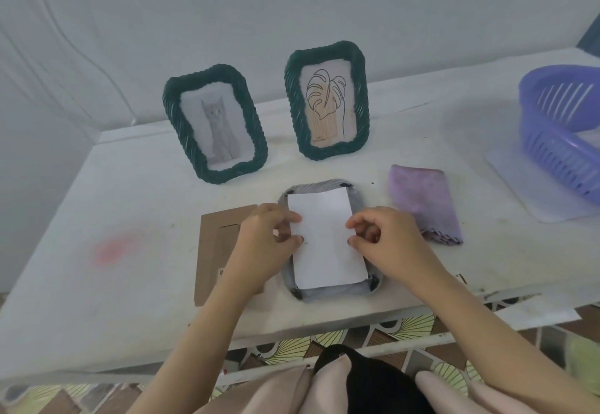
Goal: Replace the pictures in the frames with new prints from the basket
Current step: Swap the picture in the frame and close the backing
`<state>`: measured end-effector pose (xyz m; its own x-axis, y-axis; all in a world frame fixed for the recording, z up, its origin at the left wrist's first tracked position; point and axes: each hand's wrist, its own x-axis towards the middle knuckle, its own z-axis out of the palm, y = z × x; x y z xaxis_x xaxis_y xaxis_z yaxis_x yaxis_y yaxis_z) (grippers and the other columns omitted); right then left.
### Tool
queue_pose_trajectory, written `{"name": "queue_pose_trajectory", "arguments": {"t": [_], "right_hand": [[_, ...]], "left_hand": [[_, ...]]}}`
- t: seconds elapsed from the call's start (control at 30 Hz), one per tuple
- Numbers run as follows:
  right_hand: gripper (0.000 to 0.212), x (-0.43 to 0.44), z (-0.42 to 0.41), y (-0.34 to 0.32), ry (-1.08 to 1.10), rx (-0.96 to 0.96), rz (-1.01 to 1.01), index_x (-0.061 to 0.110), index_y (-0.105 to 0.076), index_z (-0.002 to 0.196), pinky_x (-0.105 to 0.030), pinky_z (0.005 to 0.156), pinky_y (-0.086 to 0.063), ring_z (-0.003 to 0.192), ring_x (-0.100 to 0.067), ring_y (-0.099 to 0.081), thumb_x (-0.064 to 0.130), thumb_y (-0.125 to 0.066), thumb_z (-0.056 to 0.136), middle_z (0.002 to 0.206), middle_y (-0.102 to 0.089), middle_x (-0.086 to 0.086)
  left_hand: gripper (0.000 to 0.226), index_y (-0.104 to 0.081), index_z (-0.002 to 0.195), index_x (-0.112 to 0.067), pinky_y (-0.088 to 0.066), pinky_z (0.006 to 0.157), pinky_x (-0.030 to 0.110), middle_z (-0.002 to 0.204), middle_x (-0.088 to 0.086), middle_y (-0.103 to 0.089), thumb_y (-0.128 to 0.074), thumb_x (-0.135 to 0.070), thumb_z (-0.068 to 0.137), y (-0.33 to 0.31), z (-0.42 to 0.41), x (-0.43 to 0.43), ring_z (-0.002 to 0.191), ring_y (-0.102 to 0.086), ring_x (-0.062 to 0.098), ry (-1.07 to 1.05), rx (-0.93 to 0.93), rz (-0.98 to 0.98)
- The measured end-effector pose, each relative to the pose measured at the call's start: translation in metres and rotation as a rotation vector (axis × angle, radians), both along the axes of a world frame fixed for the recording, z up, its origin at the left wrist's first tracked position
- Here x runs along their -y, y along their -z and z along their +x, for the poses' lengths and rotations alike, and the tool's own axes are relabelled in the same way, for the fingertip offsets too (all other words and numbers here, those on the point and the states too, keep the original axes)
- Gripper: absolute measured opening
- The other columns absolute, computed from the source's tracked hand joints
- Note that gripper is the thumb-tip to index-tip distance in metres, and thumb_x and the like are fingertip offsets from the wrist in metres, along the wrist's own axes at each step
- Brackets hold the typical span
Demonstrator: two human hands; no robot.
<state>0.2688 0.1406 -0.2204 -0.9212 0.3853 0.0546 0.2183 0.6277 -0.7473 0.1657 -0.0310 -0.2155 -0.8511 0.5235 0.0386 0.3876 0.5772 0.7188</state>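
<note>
Both hands pinched a white print (326, 238) by its side edges, left hand (266, 244) and right hand (389, 244), over a face-down frame (328, 293) on the bench (113, 283). Two green frames (216, 122) stood behind; a purple basket (561, 127) sat far right.

Table (136, 192) bare from 7 to 10 o'clock, save a brown backing board (220, 251) lying flat at 9, just beside the face-down frame (324, 241) at centre. Two upright frames, cat (216, 122) at 11 and leaf (328, 100) at 12, blocked the far side; a gap stood open between them. Folded purple cloth (423, 204) lay close at 2. Purple basket (565, 127) well apart at 2 to 3, open table between. Both hands, left (266, 241) and right (386, 241), covered the centre frame's sides.
</note>
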Motion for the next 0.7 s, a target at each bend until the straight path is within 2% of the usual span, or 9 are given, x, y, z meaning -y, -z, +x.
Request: {"name": "queue_pose_trajectory", "arguments": {"t": [0.03,0.1,0.17,0.23,0.33,0.43,0.53,0.63,0.7], "right_hand": [[0.02,0.0,0.0,0.001,-0.002,-0.001,0.015,0.019,-0.068,0.094,-0.006,0.063,-0.043,0.066,-0.002,-0.054,0.008,-0.07,0.077,0.078,-0.058,0.011],[0.022,0.0,0.0,0.003,-0.001,-0.007,0.051,0.019,-0.067,0.095,-0.006,0.064,-0.04,0.067,-0.001,-0.051,0.009,-0.07,0.076,0.083,-0.055,0.009],[0.022,0.0,0.0,0.005,0.005,-0.013,0.072,0.022,-0.066,0.097,-0.01,0.068,-0.037,0.072,0.003,-0.047,0.013,-0.07,0.077,0.091,-0.051,0.011],[0.024,-0.001,0.001,0.007,0.006,-0.006,0.088,0.024,-0.066,0.101,-0.016,0.076,-0.037,0.085,-0.001,-0.046,0.018,-0.069,0.078,0.1,-0.05,0.013],[0.029,-0.004,0.002,0.009,-0.005,0.014,0.133,0.024,-0.065,0.108,-0.019,0.088,-0.03,0.109,-0.01,-0.046,0.023,-0.068,0.079,0.115,-0.053,0.01],[0.033,-0.005,0.004,0.011,-0.015,0.04,0.125,0.026,-0.063,0.114,-0.023,0.099,-0.025,0.128,-0.013,-0.034,0.025,-0.067,0.081,0.135,-0.044,0.006],[0.034,-0.005,0.004,0.012,-0.006,0.046,0.086,0.027,-0.062,0.115,-0.027,0.103,-0.026,0.133,-0.013,-0.029,0.025,-0.067,0.081,0.14,-0.039,0.002],[0.035,-0.006,0.003,0.012,-0.017,0.05,0.087,0.026,-0.062,0.116,-0.03,0.104,-0.029,0.131,-0.014,-0.033,0.024,-0.067,0.081,0.139,-0.041,0.0],[0.035,-0.007,0.003,0.013,-0.016,0.048,0.077,0.026,-0.062,0.115,-0.03,0.104,-0.029,0.131,-0.013,-0.033,0.024,-0.067,0.081,0.139,-0.041,0.001]], "left_hand": [[0.024,-0.069,0.098,-0.021,-0.044,0.078,0.016,0.109,-0.002,-0.058,-0.073,-0.012,0.076,0.001,0.0,0.0,0.087,-0.054,0.009,0.007,-0.032,-0.029],[0.028,-0.068,0.106,-0.02,-0.032,0.092,0.02,0.124,-0.004,-0.053,-0.072,-0.019,0.078,0.003,0.001,0.0,0.108,-0.046,0.015,0.023,-0.126,-0.126],[0.031,-0.068,0.109,-0.02,-0.023,0.094,0.02,0.13,-0.005,-0.053,-0.071,-0.024,0.078,0.003,0.0,0.001,0.118,-0.04,0.017,0.042,-0.213,-0.184],[0.032,-0.068,0.11,-0.02,-0.022,0.094,0.019,0.131,-0.004,-0.055,-0.07,-0.026,0.079,0.003,-0.001,0.003,0.119,-0.042,0.018,0.054,-0.224,-0.193],[0.033,-0.067,0.112,-0.018,-0.024,0.102,0.024,0.129,-0.003,-0.057,-0.069,-0.026,0.081,0.004,-0.001,0.005,0.119,-0.044,0.017,0.067,-0.206,-0.179],[0.032,-0.067,0.113,-0.019,-0.026,0.103,0.027,0.128,-0.004,-0.058,-0.068,-0.026,0.081,0.007,0.001,0.008,0.118,-0.045,0.017,0.075,-0.203,-0.158],[0.03,-0.066,0.114,-0.019,-0.031,0.103,0.029,0.127,-0.004,-0.056,-0.065,-0.023,0.084,0.011,0.002,0.011,0.114,-0.043,0.013,0.034,-0.191,-0.088],[0.03,-0.064,0.117,-0.019,-0.032,0.103,0.032,0.129,0.001,-0.055,-0.057,-0.02,0.088,0.015,-0.001,0.019,0.122,-0.043,0.021,-0.101,-0.212,-0.024],[0.035,-0.059,0.121,-0.018,-0.031,0.105,0.04,0.131,0.005,-0.054,-0.054,-0.024,0.087,0.015,-0.005,0.029,0.125,-0.042,0.027,-0.26,-0.23,-0.063]]}}
